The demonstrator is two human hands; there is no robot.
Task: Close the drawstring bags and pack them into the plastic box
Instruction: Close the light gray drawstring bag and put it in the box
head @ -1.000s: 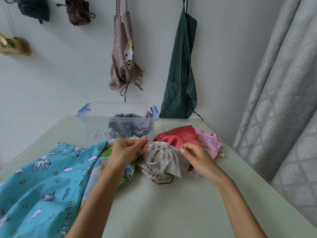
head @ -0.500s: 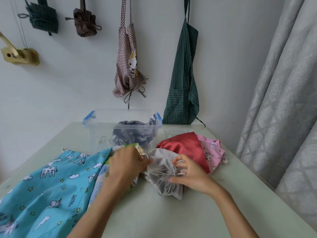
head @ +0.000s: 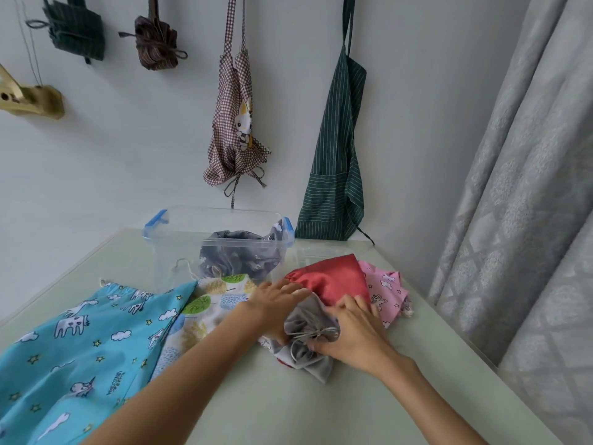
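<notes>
A small grey drawstring bag (head: 308, 319) lies bunched on the table, its mouth gathered by a grey cord. My left hand (head: 276, 303) grips its left side and my right hand (head: 349, 329) grips its right side, fingers curled into the cloth near the cord. Behind it lie a red bag (head: 333, 277) and a pink printed bag (head: 386, 289). A white leaf-print bag (head: 208, 303) and a large blue unicorn-print bag (head: 73, 348) lie to the left. The clear plastic box (head: 179, 239) with blue clips stands at the back and holds a dark grey bag (head: 237, 252).
The pale green table (head: 288, 409) runs to a wall at the back and a grey curtain (head: 529, 187) on the right. Aprons (head: 337, 155) and bundled cloths hang on the wall above the box.
The grey bag's mouth has been drawn tight and the bag bunched up. Both hands moved from pulling the cords apart to gripping the bag's body, closer together. The camera has tilted up slightly.
</notes>
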